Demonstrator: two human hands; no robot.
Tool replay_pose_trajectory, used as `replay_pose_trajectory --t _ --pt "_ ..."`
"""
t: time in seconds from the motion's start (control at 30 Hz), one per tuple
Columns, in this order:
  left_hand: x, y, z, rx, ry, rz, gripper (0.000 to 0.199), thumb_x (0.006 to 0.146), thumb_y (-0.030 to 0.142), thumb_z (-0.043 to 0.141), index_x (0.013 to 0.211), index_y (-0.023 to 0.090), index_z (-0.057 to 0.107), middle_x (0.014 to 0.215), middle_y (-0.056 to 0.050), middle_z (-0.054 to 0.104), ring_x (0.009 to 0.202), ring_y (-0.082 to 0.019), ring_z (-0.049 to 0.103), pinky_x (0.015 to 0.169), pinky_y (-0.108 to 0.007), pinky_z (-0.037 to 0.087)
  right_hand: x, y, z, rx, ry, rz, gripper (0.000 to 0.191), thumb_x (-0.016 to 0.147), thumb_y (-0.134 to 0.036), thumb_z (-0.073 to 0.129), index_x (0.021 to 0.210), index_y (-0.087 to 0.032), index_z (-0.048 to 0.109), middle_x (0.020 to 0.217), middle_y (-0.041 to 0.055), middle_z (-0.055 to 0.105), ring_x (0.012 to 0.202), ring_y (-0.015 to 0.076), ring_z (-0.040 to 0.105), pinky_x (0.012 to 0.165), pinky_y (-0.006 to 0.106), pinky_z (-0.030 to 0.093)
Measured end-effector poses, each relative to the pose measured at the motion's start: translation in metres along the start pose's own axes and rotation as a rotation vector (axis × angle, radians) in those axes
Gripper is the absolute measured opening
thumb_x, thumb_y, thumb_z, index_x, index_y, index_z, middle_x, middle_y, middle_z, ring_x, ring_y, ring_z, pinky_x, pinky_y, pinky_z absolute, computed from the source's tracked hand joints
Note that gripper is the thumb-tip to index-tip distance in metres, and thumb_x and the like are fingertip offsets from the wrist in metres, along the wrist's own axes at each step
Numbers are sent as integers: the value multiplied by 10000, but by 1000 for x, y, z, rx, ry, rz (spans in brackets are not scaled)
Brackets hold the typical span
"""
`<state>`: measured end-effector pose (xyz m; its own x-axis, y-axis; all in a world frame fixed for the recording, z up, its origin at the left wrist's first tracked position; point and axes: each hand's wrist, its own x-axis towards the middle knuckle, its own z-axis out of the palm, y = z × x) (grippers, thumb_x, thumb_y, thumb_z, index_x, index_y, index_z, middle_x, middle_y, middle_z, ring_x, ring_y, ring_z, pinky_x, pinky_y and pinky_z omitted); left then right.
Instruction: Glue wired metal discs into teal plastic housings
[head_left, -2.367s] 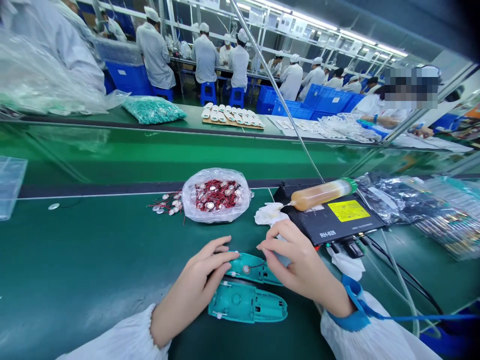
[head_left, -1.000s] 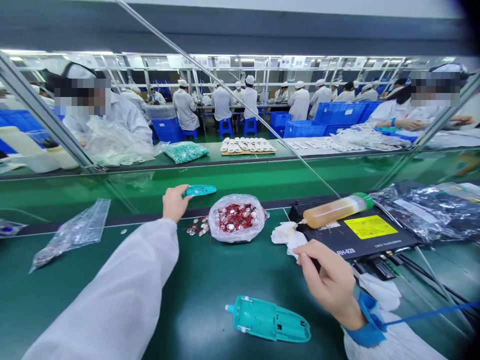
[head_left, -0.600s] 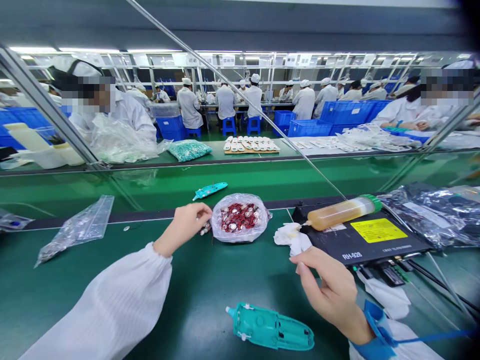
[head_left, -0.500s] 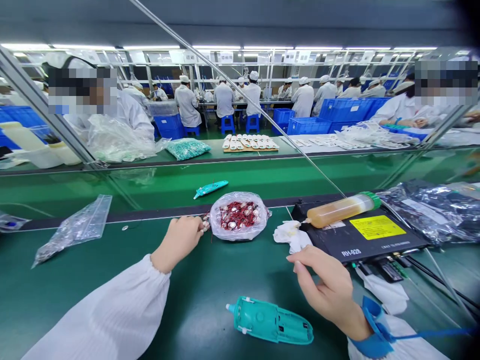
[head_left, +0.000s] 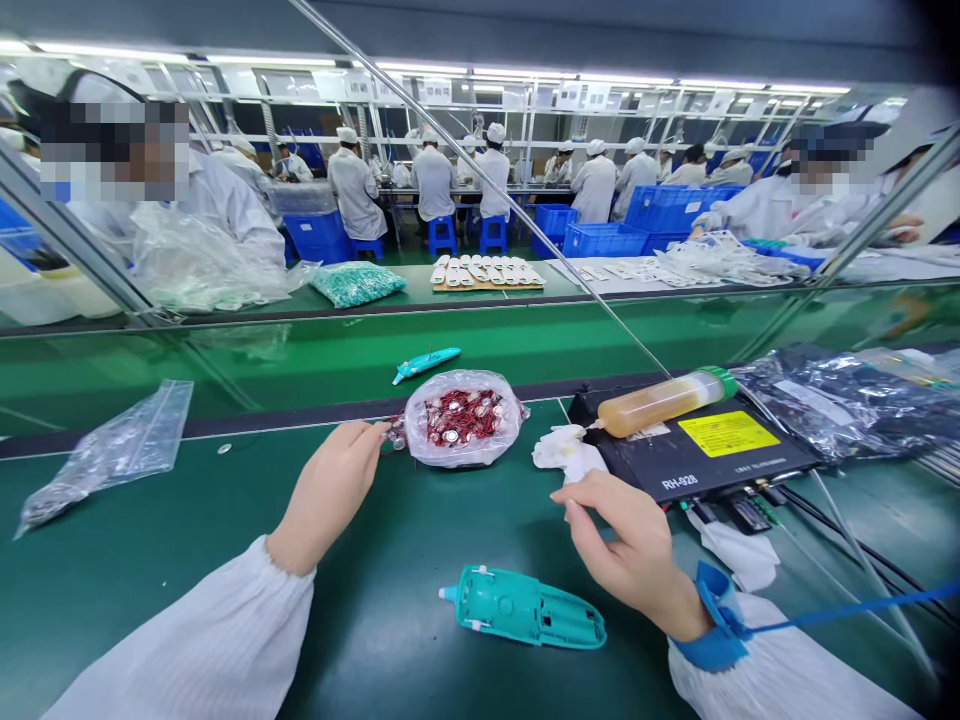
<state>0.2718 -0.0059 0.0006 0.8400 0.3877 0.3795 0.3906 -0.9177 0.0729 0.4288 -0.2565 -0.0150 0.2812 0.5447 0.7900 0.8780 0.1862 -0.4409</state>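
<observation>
My left hand (head_left: pixel 330 490) is closed in a pinch at the left side of a clear plastic bag (head_left: pixel 506 448). At its fingertips are small silvery round parts with red wires (head_left: pixel 395 433), partly hidden by the fingers. More of these wired discs fill the open bag. My right hand (head_left: pixel 626 540), a blue strap (head_left: pixel 716 620) around its wrist, hovers over the table with index finger and thumb slightly apart and nothing visible between them. Below and left of it lies a teal plastic shell half (head_left: pixel 529 607), its hollow side up, with a white tip at the left.
A black box (head_left: pixel 694 470) at the right bears an amber-filled syringe tube (head_left: pixel 656 403); crumpled white tissue (head_left: pixel 566 452) lies beside it. A zip bag (head_left: pixel 112 450) lies at left. Another teal piece (head_left: pixel 426 364) rests beyond the wired parts. Co-workers sit across.
The view has shifted, so most things appear a little further left and higher. My left hand stays pinched at the bag's left side; my right hand keeps nearly the same pose.
</observation>
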Motion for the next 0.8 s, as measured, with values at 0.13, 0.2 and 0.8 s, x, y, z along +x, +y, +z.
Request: replay_pose_trajectory --t 0.13,0.2,0.8 --pt "-17 38 -29 -100 213 228 253 921 180 391 1054 177 606 898 -73 641 829 -192 614 750 -303 498 0 -6 0 51 -109 13 206 828 -78 491 992 -162 582 823 68 620 733 181 574 625 309 476" --pt "-25 59 -36 -172 252 328 245 905 120 413 1051 192 595 881 -55 640 790 -164 609 723 -270 495 0 -11 -1 90 -198 10 272 840 -123 495 1104 -158 552 996 108 609 909 219 570 762 366 489" --pt "-51 98 -12 -573 71 308 247 872 35 462 1015 207 566 891 -19 660 809 -143 581 748 -269 469 -6 -21 13 421 -363 474 97 862 -155 536 851 -183 629 786 8 633 717 119 584 664 213 468"
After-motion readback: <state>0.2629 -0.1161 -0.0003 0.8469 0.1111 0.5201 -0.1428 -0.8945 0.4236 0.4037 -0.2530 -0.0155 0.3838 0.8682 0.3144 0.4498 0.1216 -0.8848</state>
